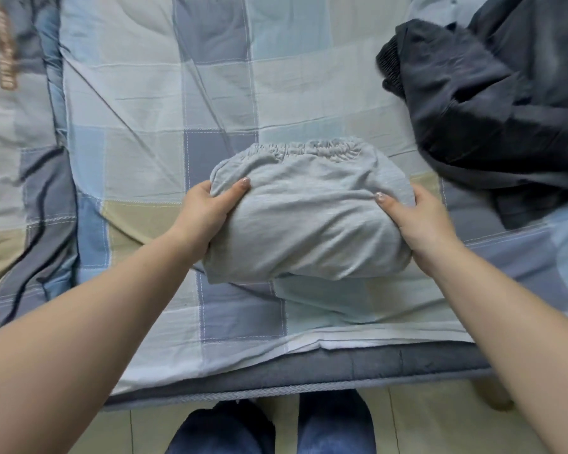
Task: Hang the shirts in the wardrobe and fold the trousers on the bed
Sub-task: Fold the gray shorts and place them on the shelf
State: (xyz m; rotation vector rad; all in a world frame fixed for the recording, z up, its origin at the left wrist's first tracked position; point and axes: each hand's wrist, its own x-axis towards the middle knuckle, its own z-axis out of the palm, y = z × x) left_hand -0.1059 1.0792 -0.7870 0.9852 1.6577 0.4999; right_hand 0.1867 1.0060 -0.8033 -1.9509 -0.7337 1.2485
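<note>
Your left grip [207,211] and right grip [417,217] are both clasping the folded light-grey elastic-waist trousers [309,224] near the checked bed's [164,103] front edge; dark crumpled garment [492,103] lying toward the far right corner.

Head cam, single wide view, facing down, close over bed [210,93]

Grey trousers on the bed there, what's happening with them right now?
A person stands at the edge of the bed and holds the folded grey trousers from both sides, the left hand on one end and the right hand on the other, thumbs on top. The bundle is compact, with the elastic waistband on the far side. A dark garment lies crumpled and unfolded to the right on the checked bedding.
</note>
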